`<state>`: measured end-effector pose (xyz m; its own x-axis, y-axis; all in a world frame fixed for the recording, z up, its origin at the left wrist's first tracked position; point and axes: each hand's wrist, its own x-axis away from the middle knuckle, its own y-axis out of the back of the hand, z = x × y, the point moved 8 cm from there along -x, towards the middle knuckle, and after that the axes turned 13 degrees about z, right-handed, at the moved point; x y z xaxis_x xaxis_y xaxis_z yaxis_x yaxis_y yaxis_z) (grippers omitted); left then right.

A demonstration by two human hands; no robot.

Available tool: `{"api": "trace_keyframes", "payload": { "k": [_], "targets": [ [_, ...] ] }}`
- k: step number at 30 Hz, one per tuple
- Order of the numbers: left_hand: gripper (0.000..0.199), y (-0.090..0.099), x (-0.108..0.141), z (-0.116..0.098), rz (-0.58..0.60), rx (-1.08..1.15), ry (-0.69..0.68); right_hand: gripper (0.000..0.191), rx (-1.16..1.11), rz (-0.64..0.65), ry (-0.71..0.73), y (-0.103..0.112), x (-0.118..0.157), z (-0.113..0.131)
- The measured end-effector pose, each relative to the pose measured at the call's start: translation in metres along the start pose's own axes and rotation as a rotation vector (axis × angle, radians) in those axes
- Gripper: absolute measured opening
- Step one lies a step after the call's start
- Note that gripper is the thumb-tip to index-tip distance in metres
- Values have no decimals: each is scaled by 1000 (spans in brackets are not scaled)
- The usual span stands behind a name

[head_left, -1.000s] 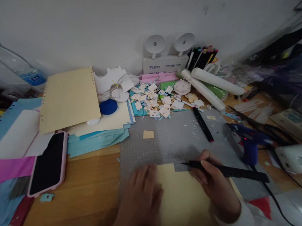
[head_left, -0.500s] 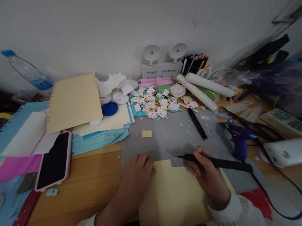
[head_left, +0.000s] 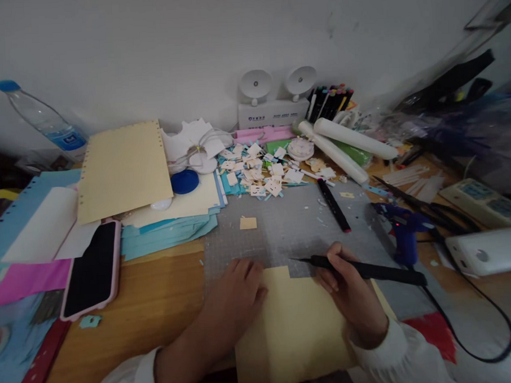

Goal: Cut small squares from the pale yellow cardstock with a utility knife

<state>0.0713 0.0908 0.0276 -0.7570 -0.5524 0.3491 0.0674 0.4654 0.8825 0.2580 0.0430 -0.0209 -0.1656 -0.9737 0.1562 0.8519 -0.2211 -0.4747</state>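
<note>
My right hand (head_left: 350, 289) is closed around the black handle of a craft knife (head_left: 381, 273). Its thin blade points left, just above the notched top edge of a cream paper sheet (head_left: 299, 325). Under both hands, that sheet overlaps the grey cutting mat (head_left: 278, 233). My left hand (head_left: 237, 297) rests palm down on the sheet's left edge, its bent fingers lying over the mat; the fingertips are partly hidden. Farther up the mat lies a small cream paper rectangle (head_left: 248, 223).
Small paper cut-outs (head_left: 254, 172) are heaped at the back. A black marker (head_left: 333, 205), a blue glue gun (head_left: 403, 230), scissors (head_left: 434, 206) and a white power bank (head_left: 487, 252) lie rightward. Leftward are a phone (head_left: 92, 269), paper stacks (head_left: 168, 235) and a bottle (head_left: 44, 119).
My left hand has shifted slightly, and its thumb now shows more over the sheet. The knife stays in my right hand in nearly the same position. The whole view has moved a little.
</note>
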Motion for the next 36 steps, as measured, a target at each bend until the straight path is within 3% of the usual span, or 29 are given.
{"api": "trace_keyframes", "payload": {
  "k": [8, 14, 22, 26, 29, 36],
  "targets": [
    [24, -1, -10, 20, 85, 307, 155, 40, -13, -7, -4, 0, -1, 0],
    [3, -5, -17, 25, 160, 399, 56, 38, -15, -9, -7, 1, -1, -1],
    [28, 9, -22, 43, 199, 483, 42, 35, -27, -2, -13, 2, -3, -2],
    [27, 16, -19, 47, 271, 531, 40, 35, -26, 4, -16, 2, -2, -2],
    [15, 20, -14, 46, 321, 564, 19, 35, -26, 12, -18, 2, -2, -2],
    [16, 22, -11, 45, 302, 538, -4, 34, -30, 20, -23, 0, -2, 0]
  ]
}}
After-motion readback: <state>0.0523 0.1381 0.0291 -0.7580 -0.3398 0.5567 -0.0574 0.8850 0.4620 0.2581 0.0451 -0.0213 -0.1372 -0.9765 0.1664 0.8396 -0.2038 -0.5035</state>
